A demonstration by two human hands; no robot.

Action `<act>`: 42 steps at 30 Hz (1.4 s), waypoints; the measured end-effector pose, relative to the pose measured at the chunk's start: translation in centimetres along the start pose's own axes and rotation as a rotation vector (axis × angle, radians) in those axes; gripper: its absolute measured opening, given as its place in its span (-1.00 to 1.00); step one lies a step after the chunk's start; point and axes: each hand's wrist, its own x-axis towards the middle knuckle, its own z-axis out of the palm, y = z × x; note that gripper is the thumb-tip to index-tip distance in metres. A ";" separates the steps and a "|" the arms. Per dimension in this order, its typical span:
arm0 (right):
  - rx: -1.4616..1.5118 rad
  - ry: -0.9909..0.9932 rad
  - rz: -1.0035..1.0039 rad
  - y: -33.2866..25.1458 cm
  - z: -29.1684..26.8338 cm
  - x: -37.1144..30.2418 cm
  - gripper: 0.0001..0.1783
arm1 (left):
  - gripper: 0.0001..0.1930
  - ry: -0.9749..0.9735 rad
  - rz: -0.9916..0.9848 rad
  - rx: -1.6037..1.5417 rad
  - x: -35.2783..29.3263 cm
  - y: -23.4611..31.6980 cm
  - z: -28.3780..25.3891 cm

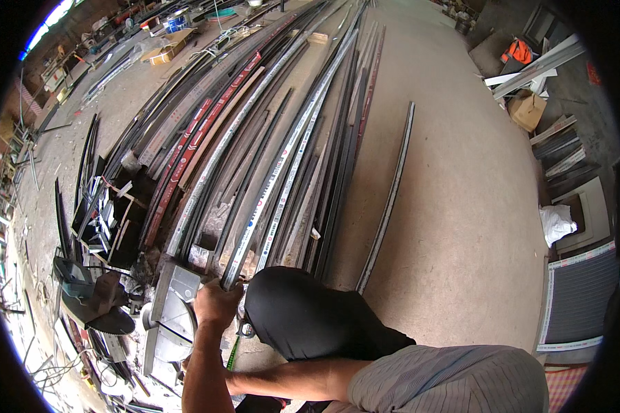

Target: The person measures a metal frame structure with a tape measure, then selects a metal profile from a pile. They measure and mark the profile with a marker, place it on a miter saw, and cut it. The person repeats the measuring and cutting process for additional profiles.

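Note:
My left hand [217,305] is closed around the near end of a long metal profile [255,213] covered with printed white film. That end lies beside the round silver table [176,323] of a cut-off saw. The saw head [93,296], with its dark disc blade, stands tilted to the left of the table. My right forearm [289,380] crosses low from the right and passes behind my left forearm. The fingers of my right hand are hidden there. A small tape measure [246,330] lies by my knee, and a green strip [233,352] shows below it.
Many long profiles [310,138] lie in a bundle stretching away ahead. One separate profile [390,199] rests on the concrete floor to the right. Offcuts [103,220] fill a box at left. Far right are a cardboard box [528,111] and a framed dark panel [580,297].

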 end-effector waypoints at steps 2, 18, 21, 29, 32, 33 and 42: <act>0.017 0.001 0.008 0.1 -0.3 -0.1 -0.77 | -0.43 -0.021 -0.019 -0.001 0.4 0.1 0.4; 0.136 0.078 0.009 1.1 -3.3 -1.8 -0.81 | -0.37 -0.097 -0.009 0.067 2.5 -0.1 4.2; 0.166 0.166 -0.041 1.0 -5.7 -1.6 -0.81 | -0.39 -0.090 0.001 -0.003 2.0 -0.5 5.6; -0.024 0.979 -0.043 -7.0 -7.4 -1.7 -0.65 | -0.49 -0.043 0.066 -0.196 -1.7 -9.7 6.1; 0.041 1.400 0.388 -7.4 -12.1 -2.3 -0.62 | -0.56 -0.101 0.095 -0.343 -3.2 -12.5 4.8; -0.026 1.427 0.386 -6.8 -13.2 -2.3 -0.73 | -0.59 -0.126 0.063 -0.391 -4.4 -13.0 3.5; -0.154 1.502 0.501 -5.2 -18.4 -3.1 -0.76 | -0.62 -0.053 -0.074 -0.175 -14.6 -14.5 -8.8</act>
